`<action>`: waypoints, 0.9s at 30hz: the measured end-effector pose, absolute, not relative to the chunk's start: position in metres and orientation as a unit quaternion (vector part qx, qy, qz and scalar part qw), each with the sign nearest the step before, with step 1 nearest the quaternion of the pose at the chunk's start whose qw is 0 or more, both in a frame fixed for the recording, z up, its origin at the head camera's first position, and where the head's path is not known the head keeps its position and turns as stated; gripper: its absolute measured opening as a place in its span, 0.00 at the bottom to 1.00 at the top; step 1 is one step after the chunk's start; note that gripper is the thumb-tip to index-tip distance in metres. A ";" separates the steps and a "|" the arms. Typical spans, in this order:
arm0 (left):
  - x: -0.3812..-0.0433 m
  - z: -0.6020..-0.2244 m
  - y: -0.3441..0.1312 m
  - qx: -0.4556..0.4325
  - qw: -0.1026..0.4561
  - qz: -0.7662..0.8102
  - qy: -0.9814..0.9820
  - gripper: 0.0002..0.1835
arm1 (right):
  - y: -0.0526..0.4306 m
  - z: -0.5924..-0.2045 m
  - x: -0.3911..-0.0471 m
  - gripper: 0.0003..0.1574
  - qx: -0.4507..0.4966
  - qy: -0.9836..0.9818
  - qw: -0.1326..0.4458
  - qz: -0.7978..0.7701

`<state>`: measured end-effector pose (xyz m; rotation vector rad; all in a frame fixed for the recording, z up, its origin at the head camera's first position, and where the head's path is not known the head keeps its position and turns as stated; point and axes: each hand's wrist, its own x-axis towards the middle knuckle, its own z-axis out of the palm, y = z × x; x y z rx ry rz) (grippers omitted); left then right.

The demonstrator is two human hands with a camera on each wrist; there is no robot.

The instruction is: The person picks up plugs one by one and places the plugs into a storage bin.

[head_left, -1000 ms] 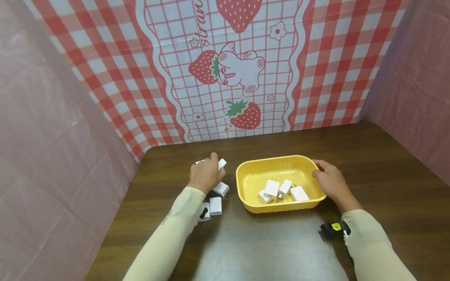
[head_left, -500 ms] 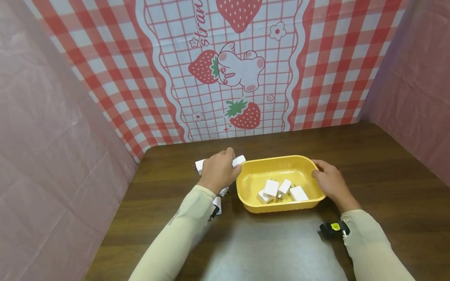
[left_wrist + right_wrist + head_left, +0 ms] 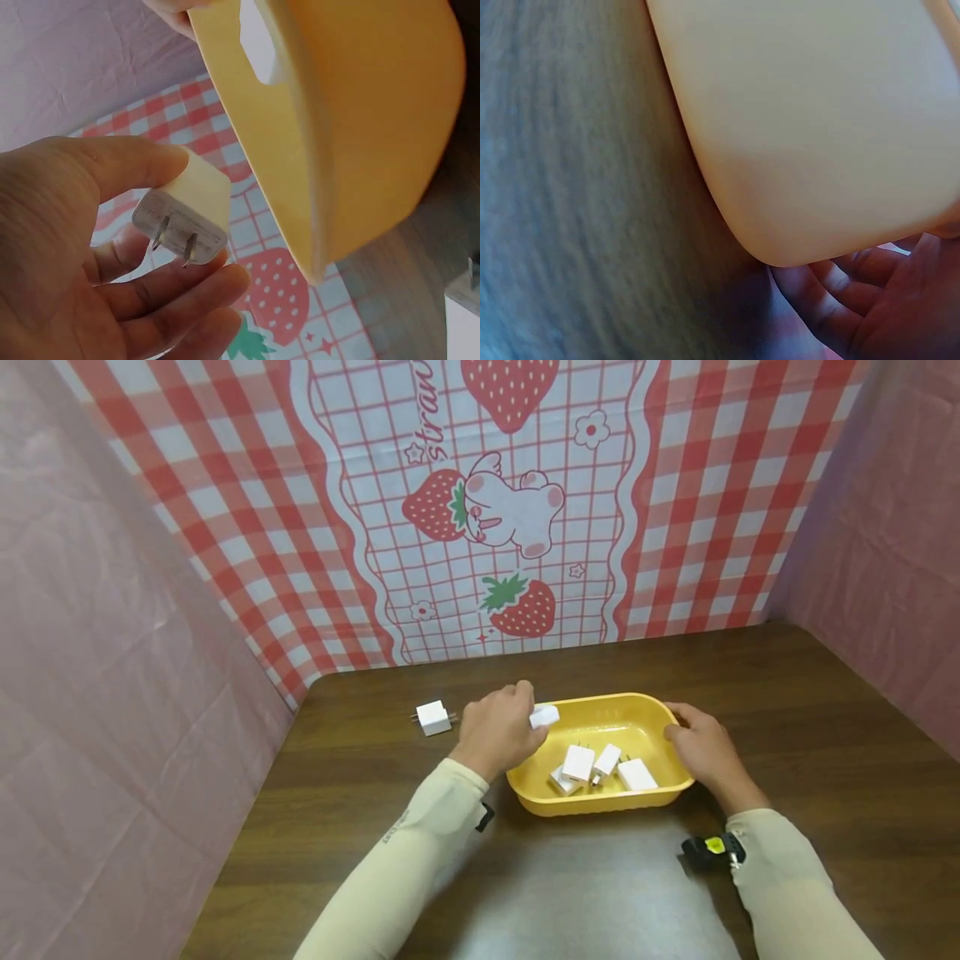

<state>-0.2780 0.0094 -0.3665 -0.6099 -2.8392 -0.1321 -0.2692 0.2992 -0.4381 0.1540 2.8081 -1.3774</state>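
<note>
In the head view, my left hand (image 3: 497,727) is over the left rim of a yellow plastic basin (image 3: 600,807). It pinches a white plug-in charger (image 3: 545,717) between thumb and fingers. Two metal prongs on that charger (image 3: 187,202) point away from the palm in the left wrist view. My right hand (image 3: 708,752) grips the basin's right end, thumb over the rim. Its fingers (image 3: 847,292) lie against the outside wall in the right wrist view. Inside the basin are several white chargers, one of them (image 3: 579,763) leaning on another.
Another white charger (image 3: 432,718) lies on the brown wooden table (image 3: 345,777) to the left of my left hand. My left arm hides the spot where other chargers lay. A checked strawberry cloth (image 3: 517,502) hangs behind the table, with pink cloth at both sides.
My left hand has carried the white charger rightward from the group on the table to the basin's left rim. The charger at the far left has come into view. The right hand stays put.
</note>
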 end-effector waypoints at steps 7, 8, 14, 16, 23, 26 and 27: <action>-0.277 -0.364 0.030 -0.229 0.092 -0.018 -0.969 0.22 | 0.300 -0.440 -0.270 0.34 0.048 0.896 -0.003 -0.441; -0.277 -0.363 0.035 -0.231 0.088 -0.014 -0.969 0.22 | 0.300 -0.440 -0.270 0.34 0.049 0.896 -0.004 -0.441; -0.278 -0.366 0.059 -0.244 0.084 0.006 -0.966 0.23 | 0.301 -0.440 -0.270 0.34 0.051 0.894 0.001 -0.444; -0.279 -0.369 0.063 -0.249 0.091 0.011 -0.964 0.23 | 0.302 -0.440 -0.271 0.35 0.050 0.894 0.003 -0.445; -0.280 -0.377 0.071 -0.264 0.112 0.003 -0.958 0.16 | 0.302 -0.441 -0.272 0.34 0.047 0.896 0.000 -0.441; -0.280 -0.378 0.072 -0.271 0.119 -0.008 -0.955 0.15 | 0.302 -0.442 -0.272 0.34 0.048 0.898 -0.004 -0.438; -0.280 -0.378 0.072 -0.273 0.120 -0.008 -0.955 0.15 | 0.302 -0.442 -0.272 0.34 0.049 0.898 -0.005 -0.437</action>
